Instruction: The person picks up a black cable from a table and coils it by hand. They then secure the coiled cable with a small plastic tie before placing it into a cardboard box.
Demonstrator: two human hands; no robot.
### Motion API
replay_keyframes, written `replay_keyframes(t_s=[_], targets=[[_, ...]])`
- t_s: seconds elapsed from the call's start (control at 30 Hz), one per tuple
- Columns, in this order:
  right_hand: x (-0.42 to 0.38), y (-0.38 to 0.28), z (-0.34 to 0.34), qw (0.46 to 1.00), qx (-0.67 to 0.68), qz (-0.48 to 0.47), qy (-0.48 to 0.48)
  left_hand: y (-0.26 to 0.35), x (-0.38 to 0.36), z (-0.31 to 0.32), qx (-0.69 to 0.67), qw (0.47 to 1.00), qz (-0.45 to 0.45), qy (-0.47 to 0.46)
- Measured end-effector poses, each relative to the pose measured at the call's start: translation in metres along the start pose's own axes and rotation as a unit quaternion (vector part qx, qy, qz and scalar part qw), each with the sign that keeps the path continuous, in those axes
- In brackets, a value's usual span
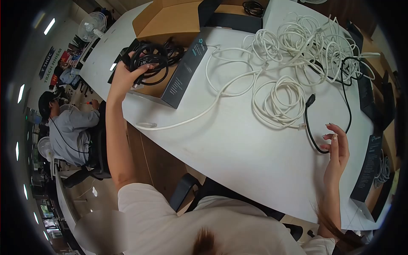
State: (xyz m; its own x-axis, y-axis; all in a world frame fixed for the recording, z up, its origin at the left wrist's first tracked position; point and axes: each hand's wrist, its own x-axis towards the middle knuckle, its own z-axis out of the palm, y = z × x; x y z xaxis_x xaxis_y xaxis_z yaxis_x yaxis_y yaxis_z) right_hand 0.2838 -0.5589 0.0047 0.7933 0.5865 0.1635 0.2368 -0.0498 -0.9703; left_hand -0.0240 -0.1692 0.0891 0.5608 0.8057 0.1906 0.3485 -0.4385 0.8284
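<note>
My left hand [128, 72] is closed round a coiled black cable [158, 63], over the open cardboard box [185, 70] with black printed sides. More black cable [175, 50] lies inside that box. At the right, my right hand [337, 146] is above the white table with its fingers apart and loosely bent, nothing held in them. A long black cable [313, 142] with a dark plug [311, 100] runs right beside its fingertips and up into the white tangle. Between my hands lies a coiled white network cable [280, 102].
A heap of white cables [306, 46] covers the back right of the table [191, 144]. Another open box [231, 21] stands at the back, and a box with grey cable [366, 176] at the right edge. A seated person [74, 127] works at the left.
</note>
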Motion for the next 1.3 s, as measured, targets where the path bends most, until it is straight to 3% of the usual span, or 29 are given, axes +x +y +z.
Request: replay_keyframes(t_s=[0.3,0.4,0.53,0.63,0.83,0.87,1.07,1.3], targets=[[0.001,0.004,-0.002,0.999,-0.026,-0.037,-0.003,-0.051,0.023,-0.012,-0.010,0.995,-0.071,-0.070],[0.002,0.006,-0.003,0.999,-0.031,-0.040,-0.009,-0.038,0.022,-0.008,-0.040,0.962,-0.251,-0.097],[-0.001,0.005,-0.001,0.998,-0.029,-0.042,-0.022,-0.052,0.037,-0.009,0.006,0.945,-0.295,-0.143],[-0.002,0.006,0.000,0.998,-0.032,-0.052,-0.026,-0.044,0.043,-0.005,0.032,0.944,-0.302,-0.132],[-0.004,0.004,0.002,0.996,-0.043,-0.067,-0.035,-0.058,0.069,-0.014,0.196,0.948,-0.199,-0.150],[-0.004,0.004,0.001,0.996,-0.045,-0.069,-0.038,-0.055,0.070,-0.013,0.171,0.948,-0.228,-0.141],[-0.004,0.003,0.003,0.994,-0.054,-0.093,-0.033,-0.060,0.070,-0.009,0.162,0.958,-0.206,-0.115],[-0.004,0.003,0.003,0.993,-0.062,-0.090,-0.040,-0.055,0.067,-0.009,0.164,0.957,-0.187,-0.147]])
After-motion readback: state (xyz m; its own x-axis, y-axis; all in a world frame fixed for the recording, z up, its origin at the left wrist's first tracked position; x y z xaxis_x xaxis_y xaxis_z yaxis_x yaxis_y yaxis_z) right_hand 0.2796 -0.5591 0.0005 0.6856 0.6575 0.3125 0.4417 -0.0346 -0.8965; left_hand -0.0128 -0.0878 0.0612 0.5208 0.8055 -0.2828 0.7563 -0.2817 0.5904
